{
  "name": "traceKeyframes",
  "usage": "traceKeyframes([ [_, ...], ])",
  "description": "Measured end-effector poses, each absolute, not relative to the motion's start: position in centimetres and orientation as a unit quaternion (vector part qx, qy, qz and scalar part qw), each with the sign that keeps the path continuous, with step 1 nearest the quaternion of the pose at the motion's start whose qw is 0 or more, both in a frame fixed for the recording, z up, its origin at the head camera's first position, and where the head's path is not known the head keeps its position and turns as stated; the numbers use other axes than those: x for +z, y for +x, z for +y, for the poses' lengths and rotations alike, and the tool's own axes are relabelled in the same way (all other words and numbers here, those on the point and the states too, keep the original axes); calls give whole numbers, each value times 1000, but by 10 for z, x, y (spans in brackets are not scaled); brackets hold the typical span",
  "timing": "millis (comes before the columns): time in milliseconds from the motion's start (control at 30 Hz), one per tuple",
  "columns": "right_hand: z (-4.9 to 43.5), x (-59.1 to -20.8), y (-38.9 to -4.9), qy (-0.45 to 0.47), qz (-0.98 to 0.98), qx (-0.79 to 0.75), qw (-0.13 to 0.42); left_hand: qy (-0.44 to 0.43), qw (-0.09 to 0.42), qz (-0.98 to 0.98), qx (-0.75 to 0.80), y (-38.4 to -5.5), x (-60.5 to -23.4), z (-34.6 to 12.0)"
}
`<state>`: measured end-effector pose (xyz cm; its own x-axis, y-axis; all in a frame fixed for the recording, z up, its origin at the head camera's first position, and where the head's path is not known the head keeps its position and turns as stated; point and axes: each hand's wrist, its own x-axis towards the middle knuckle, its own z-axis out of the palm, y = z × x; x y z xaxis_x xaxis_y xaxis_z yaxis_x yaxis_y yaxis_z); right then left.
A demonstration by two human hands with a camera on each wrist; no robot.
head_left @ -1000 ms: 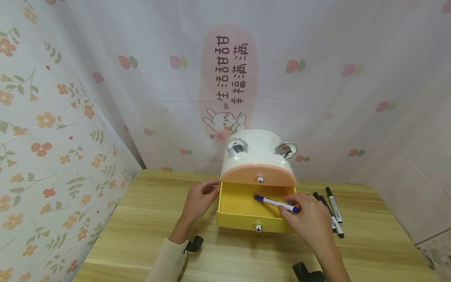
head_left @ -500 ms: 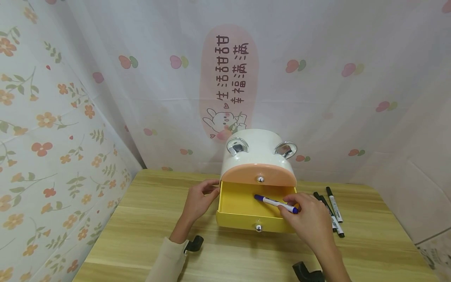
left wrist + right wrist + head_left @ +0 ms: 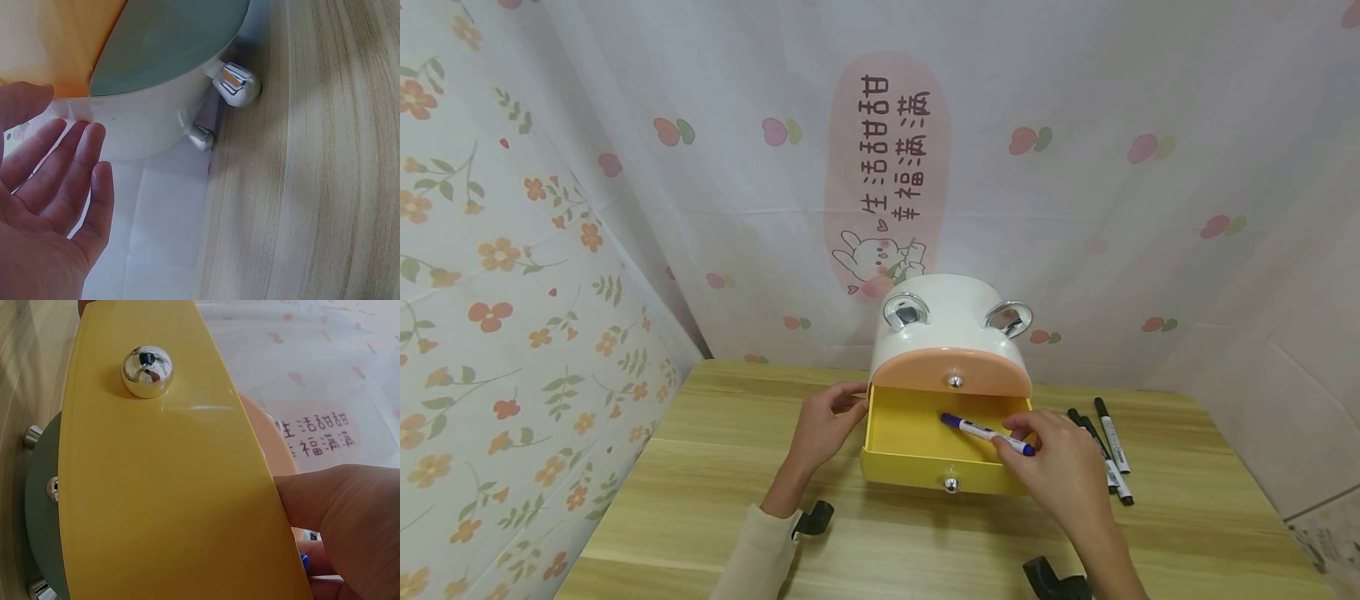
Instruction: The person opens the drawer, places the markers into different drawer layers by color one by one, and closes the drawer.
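Observation:
A white marker with blue ends (image 3: 987, 433) is pinched near one end by my right hand (image 3: 1058, 462). It slants over the inside of a pulled-out yellow drawer (image 3: 943, 473). That drawer belongs to a small white cabinet (image 3: 951, 321) with silver rings and a peach upper drawer (image 3: 951, 371). My left hand (image 3: 823, 425) is at the cabinet's left side, its fingertips against or very near the white wall in the left wrist view. In the right wrist view, the yellow drawer front with its silver knob (image 3: 147, 372) hides most of the marker.
Several black-capped markers (image 3: 1105, 450) lie on the wooden table (image 3: 715, 467) right of the cabinet. Behind it hangs a printed white curtain (image 3: 760, 250). A green lower front (image 3: 169, 44) and silver feet (image 3: 237, 84) show in the left wrist view.

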<state>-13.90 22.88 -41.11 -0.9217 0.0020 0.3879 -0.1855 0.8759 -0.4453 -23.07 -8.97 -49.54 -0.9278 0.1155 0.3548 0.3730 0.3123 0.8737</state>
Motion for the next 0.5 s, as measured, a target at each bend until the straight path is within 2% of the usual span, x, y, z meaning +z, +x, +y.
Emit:
traceKeyframes([
  [500, 229, -411, -139, 48, -949, 247, 192, -151, 115, -806, -561, -230, -496, -90],
])
